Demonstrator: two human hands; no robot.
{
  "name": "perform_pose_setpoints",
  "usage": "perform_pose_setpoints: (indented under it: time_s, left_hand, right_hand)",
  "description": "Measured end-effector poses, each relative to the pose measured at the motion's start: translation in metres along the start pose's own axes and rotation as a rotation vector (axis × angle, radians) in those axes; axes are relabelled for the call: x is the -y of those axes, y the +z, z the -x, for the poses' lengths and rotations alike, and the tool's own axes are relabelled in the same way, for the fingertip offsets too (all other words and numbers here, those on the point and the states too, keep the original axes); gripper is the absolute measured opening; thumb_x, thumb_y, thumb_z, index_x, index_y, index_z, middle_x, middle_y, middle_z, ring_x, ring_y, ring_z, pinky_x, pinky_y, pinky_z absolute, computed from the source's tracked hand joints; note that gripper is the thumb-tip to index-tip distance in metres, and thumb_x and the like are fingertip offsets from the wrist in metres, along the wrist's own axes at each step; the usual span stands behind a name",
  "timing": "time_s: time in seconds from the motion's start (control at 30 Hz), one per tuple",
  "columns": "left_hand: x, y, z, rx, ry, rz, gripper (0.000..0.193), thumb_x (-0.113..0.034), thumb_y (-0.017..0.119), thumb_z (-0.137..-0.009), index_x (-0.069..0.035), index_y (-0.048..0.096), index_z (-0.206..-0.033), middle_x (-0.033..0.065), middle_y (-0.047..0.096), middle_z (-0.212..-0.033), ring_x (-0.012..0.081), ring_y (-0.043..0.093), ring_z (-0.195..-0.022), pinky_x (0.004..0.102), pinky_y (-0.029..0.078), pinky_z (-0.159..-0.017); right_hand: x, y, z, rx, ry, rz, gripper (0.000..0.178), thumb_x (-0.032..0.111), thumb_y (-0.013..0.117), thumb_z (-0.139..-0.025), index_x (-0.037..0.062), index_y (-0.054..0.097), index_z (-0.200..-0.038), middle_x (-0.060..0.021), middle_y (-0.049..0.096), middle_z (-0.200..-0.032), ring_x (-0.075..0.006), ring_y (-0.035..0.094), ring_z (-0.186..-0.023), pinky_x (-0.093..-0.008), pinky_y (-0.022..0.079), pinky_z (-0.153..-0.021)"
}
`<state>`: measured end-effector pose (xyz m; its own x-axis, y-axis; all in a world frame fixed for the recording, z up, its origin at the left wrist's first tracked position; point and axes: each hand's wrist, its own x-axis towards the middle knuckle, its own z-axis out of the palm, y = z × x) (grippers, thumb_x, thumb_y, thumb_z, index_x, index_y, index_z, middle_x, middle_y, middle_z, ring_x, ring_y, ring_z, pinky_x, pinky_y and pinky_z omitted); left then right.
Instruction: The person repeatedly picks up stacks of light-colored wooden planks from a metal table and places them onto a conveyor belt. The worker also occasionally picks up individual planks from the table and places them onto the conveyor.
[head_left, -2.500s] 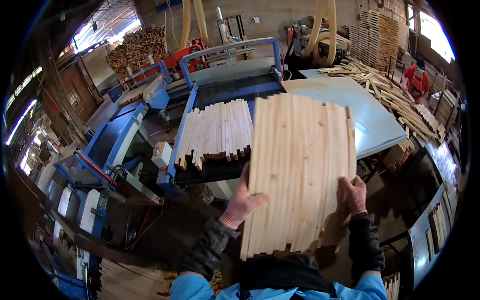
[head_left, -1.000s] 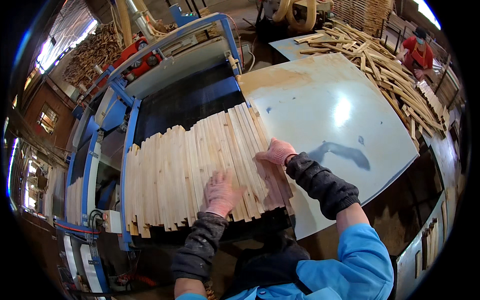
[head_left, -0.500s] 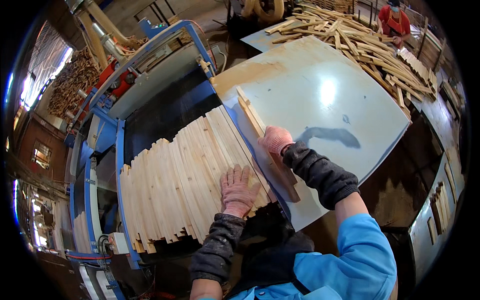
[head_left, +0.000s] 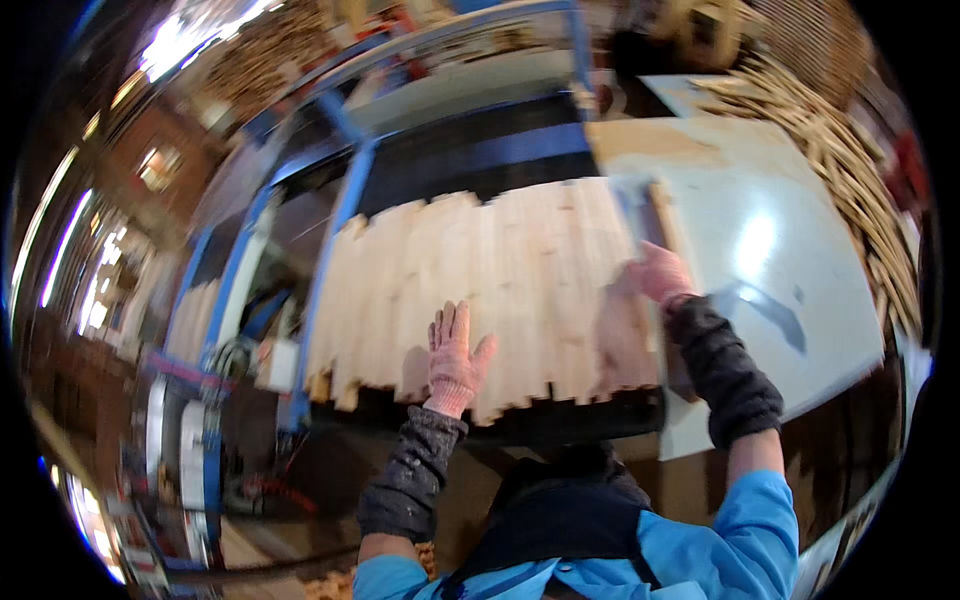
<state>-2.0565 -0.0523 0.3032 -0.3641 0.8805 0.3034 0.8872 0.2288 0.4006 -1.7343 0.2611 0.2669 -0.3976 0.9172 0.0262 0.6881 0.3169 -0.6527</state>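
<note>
A row of pale wooden strips (head_left: 520, 250) lies edge to edge on the black bed of a blue-framed machine, their ends uneven. Over the near part of this row is my left hand (head_left: 455, 360), in a pink knit glove, fingers stretched out and holding nothing; its shadow falls on the wood beside it. At the row's right edge, my gloved right hand (head_left: 664, 272) points its fingers leftward, smeared by motion. A separate wooden strip (head_left: 664, 215) stands along the table's left edge, passing behind that hand; whether the hand grips it cannot be made out.
A grey-blue metal table (head_left: 770, 220) adjoins the bed on the right. Behind it is a heap of loose wooden strips (head_left: 830, 140). The machine's blue frame (head_left: 340, 215) borders the row on the left. A blurred person in red (head_left: 908, 172) is at the far right.
My view has swung left. My left hand has shifted left across the strips, fingers still spread. My right hand has moved from the strip on the table toward the row's right edge.
</note>
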Motion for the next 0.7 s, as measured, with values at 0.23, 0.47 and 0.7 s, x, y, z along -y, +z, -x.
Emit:
perform_pose_setpoints:
  time_s: [0.23, 0.47, 0.7]
  left_hand:
    - [0.226, -0.152, 0.071, -0.266, -0.576, -0.412, 0.097, -0.057, 0.073, -0.093, -0.001, 0.039, -0.164, 0.0297, 0.04, -0.168, 0.0484, 0.035, -0.157, 0.0572, 0.023, -0.131]
    - [0.309, -0.246, 0.088, -0.138, -0.737, -0.459, 0.083, -0.041, 0.075, -0.093, -0.001, 0.045, -0.16, 0.0283, 0.041, -0.167, 0.0446, 0.036, -0.156, 0.0558, 0.029, -0.128]
    - [0.362, -0.241, 0.087, -0.077, -0.812, -0.543, 0.088, -0.04, 0.069, -0.096, -0.003, 0.033, -0.167, 0.0222, 0.033, -0.175, 0.0409, 0.034, -0.159, 0.0524, 0.029, -0.13]
  right_hand:
    - [-0.009, 0.014, 0.02, 0.0, 0.107, -0.264, 0.038, 0.031, 0.073, -0.094, -0.0027, 0.078, -0.111, -0.0209, 0.078, -0.101, -0.0323, 0.074, -0.095, -0.0441, 0.057, -0.09]
    - [-0.053, 0.02, -0.004, 0.024, -0.19, 0.419, 0.034, 0.035, 0.07, -0.097, 0.002, 0.077, -0.102, -0.0208, 0.073, -0.098, -0.0394, 0.072, -0.102, -0.0452, 0.059, -0.088]
    - [-0.034, 0.04, 0.003, -0.204, 0.193, -0.393, 0.059, 0.03, 0.073, -0.095, 0.0015, 0.065, -0.146, -0.0228, 0.077, -0.123, -0.0369, 0.073, -0.118, -0.0421, 0.056, -0.103]
